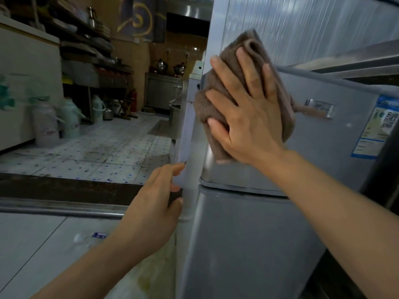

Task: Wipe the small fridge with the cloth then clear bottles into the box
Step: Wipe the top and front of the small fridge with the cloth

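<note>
A small silver fridge point(248, 244) with two doors fills the right half of the head view. A folded brown cloth point(212, 104) lies flat against the upper door near its left edge. My right hand point(248, 113) presses on the cloth with the fingers spread and straight. My left hand point(155, 203) is lower, at the fridge's left side edge by the seam between the two doors, with its fingertips touching that edge. No bottles or box are in view.
A blue label point(375, 126) and a chrome handle point(319, 107) sit on the upper door's right part. A white chest freezer point(26, 89) stands at the left with thermos jugs point(46, 124) on the tiled floor beside it. Shelves of cookware line the back wall.
</note>
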